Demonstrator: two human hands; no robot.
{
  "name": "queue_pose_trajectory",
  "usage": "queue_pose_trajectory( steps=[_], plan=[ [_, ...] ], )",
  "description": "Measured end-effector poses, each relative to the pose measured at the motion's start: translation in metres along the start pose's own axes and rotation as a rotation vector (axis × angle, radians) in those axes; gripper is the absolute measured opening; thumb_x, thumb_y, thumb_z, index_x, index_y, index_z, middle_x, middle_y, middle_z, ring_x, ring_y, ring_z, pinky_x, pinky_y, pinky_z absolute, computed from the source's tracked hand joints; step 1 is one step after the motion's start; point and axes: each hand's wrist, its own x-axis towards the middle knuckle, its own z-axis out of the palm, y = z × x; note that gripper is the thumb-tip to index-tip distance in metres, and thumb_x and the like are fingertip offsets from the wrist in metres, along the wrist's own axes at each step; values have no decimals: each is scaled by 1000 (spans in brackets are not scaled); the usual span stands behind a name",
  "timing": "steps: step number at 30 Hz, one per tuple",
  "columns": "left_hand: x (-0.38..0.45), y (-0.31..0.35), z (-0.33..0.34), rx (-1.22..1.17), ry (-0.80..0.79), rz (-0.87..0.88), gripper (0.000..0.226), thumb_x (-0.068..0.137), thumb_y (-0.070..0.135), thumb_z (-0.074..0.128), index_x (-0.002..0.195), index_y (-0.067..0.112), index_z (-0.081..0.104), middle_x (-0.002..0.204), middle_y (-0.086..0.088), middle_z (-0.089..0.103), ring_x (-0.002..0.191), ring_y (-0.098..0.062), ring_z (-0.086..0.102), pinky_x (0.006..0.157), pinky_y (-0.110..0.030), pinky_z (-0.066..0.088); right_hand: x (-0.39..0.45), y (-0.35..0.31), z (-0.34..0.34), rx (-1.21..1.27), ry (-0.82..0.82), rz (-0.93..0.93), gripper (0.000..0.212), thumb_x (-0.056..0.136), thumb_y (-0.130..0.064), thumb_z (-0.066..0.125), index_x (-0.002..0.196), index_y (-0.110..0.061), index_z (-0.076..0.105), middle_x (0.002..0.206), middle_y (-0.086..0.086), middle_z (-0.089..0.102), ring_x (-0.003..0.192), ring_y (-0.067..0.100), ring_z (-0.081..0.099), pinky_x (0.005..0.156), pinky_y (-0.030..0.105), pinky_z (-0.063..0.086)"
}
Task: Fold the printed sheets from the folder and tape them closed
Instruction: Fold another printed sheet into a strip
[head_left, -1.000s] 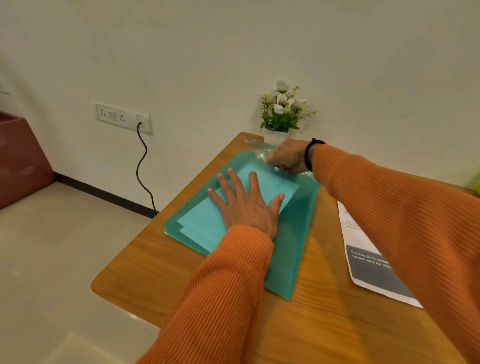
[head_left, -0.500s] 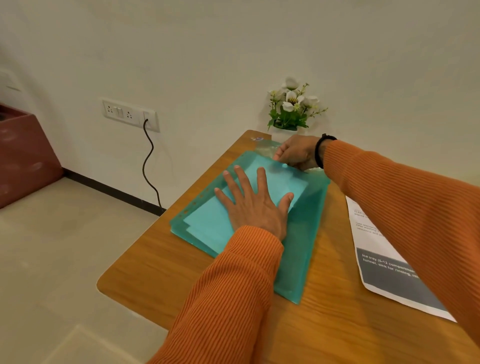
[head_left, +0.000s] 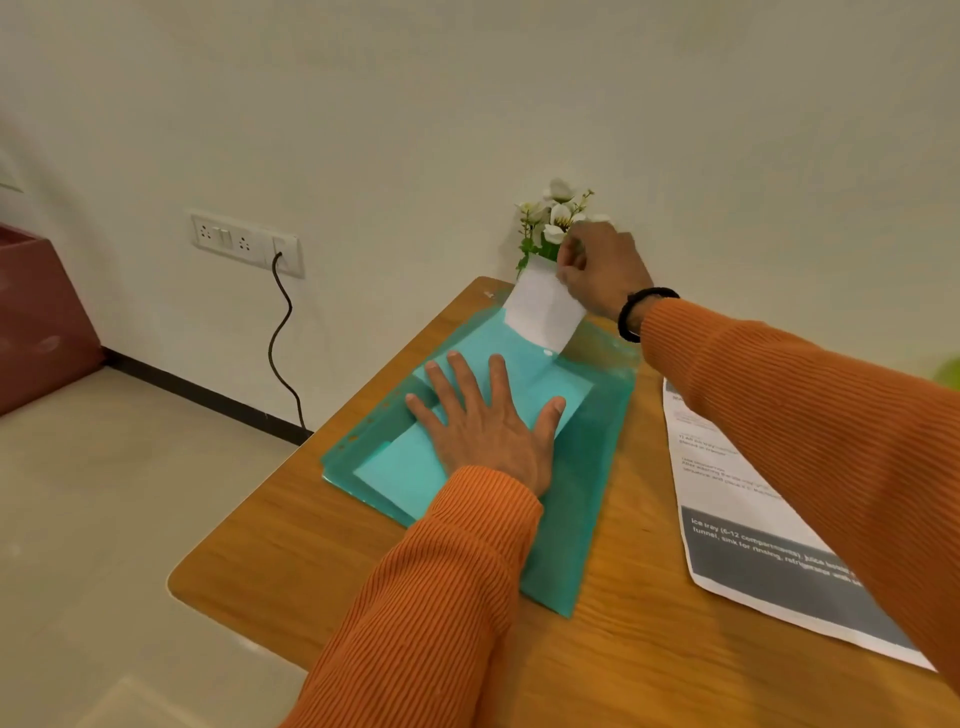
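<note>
Fingers of the right hand (head_left: 597, 270) pinch a white sheet (head_left: 543, 309) half out of the green folder (head_left: 582, 467); left hand (head_left: 485, 426) presses flat on it, fingers spread.

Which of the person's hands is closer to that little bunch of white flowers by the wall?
The right hand. It is raised right beside the white flowers, pinching a white sheet drawn from the green folder. The left hand lies flat on the folder, farther from the wall.
</note>
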Motion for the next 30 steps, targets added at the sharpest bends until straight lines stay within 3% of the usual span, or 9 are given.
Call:
queue_pose_trajectory(
  steps=[4, 8, 14, 17, 21, 24, 27, 28, 30],
  plan=[
    [-1, 0, 0, 40, -37, -14, 89, 92, 79, -3, 160, 25, -22, 166, -16, -28, 151, -40, -29, 119, -66, -18, 7, 0, -20, -17, 142, -64, 25, 94, -3, 51, 107, -15, 70, 112, 11, 71, 103, 30, 63, 83, 33, 49],
    [1, 2, -1, 92, -81, -32, 91, 94, 78, 0, 163, 21, -11, 169, -18, -16, 155, -42, -18, 119, -68, -13, 9, -8, -54, -6, 281, -104, 32, 93, -4, 45, 110, -15, 70, 111, 5, 74, 101, 25, 66, 84, 36, 55],
    [3, 5, -5, 108, -106, -68, 91, 95, 78, 4, 164, 20, -4, 170, -21, -11, 155, -44, -12, 117, -71, -12, 7, -14, -113, 161, 490, 123, 36, 92, -4, 43, 114, -17, 69, 105, -3, 68, 93, 12, 58, 77, 23, 44],
    [7, 9, -6, 78, -103, -103, 84, 99, 71, 7, 165, 19, 0, 170, -22, -7, 155, -45, -9, 117, -73, -10, -5, 8, -130, 281, 407, 300, 35, 88, -3, 47, 110, -16, 71, 107, 3, 66, 100, 20, 64, 82, 27, 52],
    [8, 9, -8, -43, -72, -117, 68, 108, 50, 18, 164, 17, 3, 170, -20, -2, 156, -43, -5, 119, -71, -6, -43, 41, -131, 436, 135, 476, 25, 94, 3, 54, 83, -16, 66, 109, 16, 68, 102, 33, 67, 90, 52, 61],
    [7, 4, -13, -182, -24, -121, 62, 110, 37, 27, 164, 18, 3, 170, -18, 4, 157, -39, 1, 123, -64, -2, -76, 65, -121, 459, -6, 553, 31, 95, 10, 54, 82, -15, 66, 105, 14, 69, 98, 31, 67, 83, 45, 60],
    [-3, 0, -21, -390, 160, 22, 50, 110, 22, 35, 159, 19, 28, 158, -16, 40, 145, -34, 37, 121, -52, 27, -106, 85, -113, 448, -142, 591, 29, 97, 9, 55, 90, -16, 68, 112, 16, 68, 100, 30, 68, 77, 39, 60],
    [-7, -1, -24, -487, 197, 84, 48, 109, 15, 38, 156, 20, 36, 147, -14, 53, 133, -32, 50, 112, -45, 40, -114, 90, -112, 456, -176, 591, 27, 97, 8, 56, 91, -16, 68, 113, 17, 68, 99, 30, 68, 76, 38, 61],
    [-16, 0, -36, -679, 160, 125, 45, 108, 9, 40, 150, 23, 46, 131, -9, 65, 118, -25, 62, 96, -30, 47, -126, 99, -113, 478, -225, 572, 24, 97, 6, 57, 93, -15, 69, 116, 20, 68, 99, 30, 68, 82, 43, 62]
  ],
)
